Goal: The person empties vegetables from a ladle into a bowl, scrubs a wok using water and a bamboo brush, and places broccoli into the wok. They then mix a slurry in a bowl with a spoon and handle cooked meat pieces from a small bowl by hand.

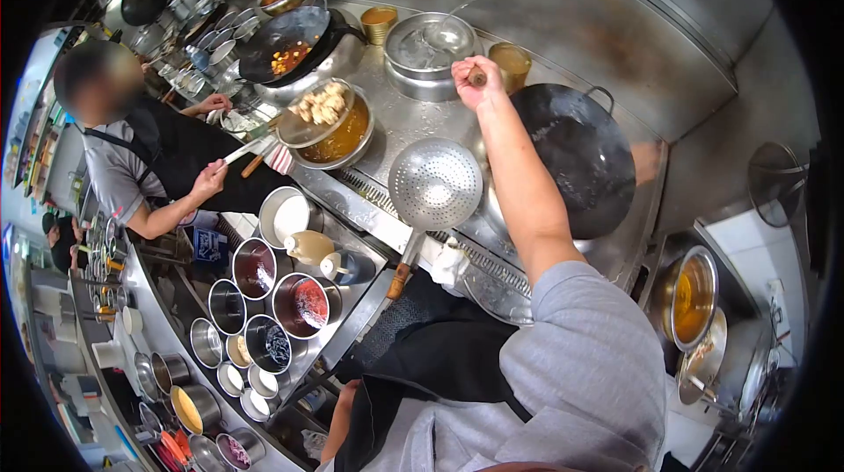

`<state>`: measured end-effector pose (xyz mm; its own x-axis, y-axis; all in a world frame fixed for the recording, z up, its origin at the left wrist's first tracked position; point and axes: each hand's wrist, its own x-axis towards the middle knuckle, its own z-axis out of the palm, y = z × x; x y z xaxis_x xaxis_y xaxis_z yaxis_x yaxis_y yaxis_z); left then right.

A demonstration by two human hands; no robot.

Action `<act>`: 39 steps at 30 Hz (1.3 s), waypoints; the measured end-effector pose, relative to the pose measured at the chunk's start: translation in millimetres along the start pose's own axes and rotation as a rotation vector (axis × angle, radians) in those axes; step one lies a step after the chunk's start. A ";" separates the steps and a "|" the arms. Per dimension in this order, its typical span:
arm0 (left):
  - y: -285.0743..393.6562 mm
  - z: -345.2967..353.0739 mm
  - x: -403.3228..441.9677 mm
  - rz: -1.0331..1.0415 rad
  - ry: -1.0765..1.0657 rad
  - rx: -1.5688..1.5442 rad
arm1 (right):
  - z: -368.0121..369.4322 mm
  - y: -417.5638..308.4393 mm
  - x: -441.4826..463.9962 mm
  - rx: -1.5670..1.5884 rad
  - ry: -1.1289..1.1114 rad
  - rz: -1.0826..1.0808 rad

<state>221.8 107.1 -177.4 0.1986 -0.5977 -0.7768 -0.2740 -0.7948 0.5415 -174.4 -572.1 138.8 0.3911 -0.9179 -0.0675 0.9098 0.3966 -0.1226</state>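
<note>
My right hand (480, 83) is wrapped round the wooden-ended handle of a ladle (448, 35), whose bowl is over a round metal pot of water (432, 43) at the back of the stove. Just right of my forearm sits a dark wok (576, 160) with a little liquid in it. A perforated strainer (436, 183) rests on the stove's front edge, its wooden handle pointing toward me. My left forearm shows low beside my apron, but the hand itself is hidden.
A co-worker (167, 147) at the left holds a strainer of fried pieces (318, 110) above a pot of oil (343, 142). Another wok (288, 43) holds food. Sauce containers (301, 303) crowd the left counter. A metal bowl (693, 298) is at the right.
</note>
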 end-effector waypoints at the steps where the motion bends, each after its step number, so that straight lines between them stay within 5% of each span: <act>1: -1.4 -4.4 2.9 -0.003 -0.009 0.006 | 6.0 -6.8 -18.9 0.006 -0.006 0.019; 10: 45.8 -30.5 77.4 0.079 -0.194 0.084 | 39.3 -32.4 -227.4 -0.230 0.093 -0.109; 17: 99.8 -22.4 97.8 0.056 -0.298 0.123 | 16.0 -40.9 -350.9 -0.374 0.412 -0.192; 22: 106.0 -24.9 91.2 -0.007 -0.299 0.108 | 21.7 -21.9 -418.7 -0.755 0.651 -0.165; 24: 105.2 -27.0 84.2 -0.044 -0.287 0.089 | 21.5 -18.3 -425.5 -1.438 0.827 -0.117; 30: 126.9 -21.6 51.7 -0.120 -0.202 -0.043 | -0.2 -47.0 -333.9 -2.183 0.776 -0.268; 33: 152.9 -11.4 31.7 -0.125 -0.145 -0.113 | -27.8 -58.1 -234.0 -2.038 0.475 -0.392; 36: 169.8 1.6 19.0 -0.112 -0.048 -0.112 | -84.0 -54.2 -108.2 -2.298 0.283 -0.688; 38: 165.8 9.9 15.6 -0.027 -0.071 -0.212 | -31.4 -23.7 -59.4 -2.262 0.550 0.028; 39: 162.9 14.4 10.7 -0.032 -0.055 -0.222 | -30.2 -9.0 -33.3 -2.233 0.592 0.034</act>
<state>165.8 -27.2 -102.2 0.1509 -0.5698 -0.8078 -0.0529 -0.8206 0.5690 -199.9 -544.8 112.3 -0.0487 -0.9740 -0.2212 -0.7783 0.1758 -0.6027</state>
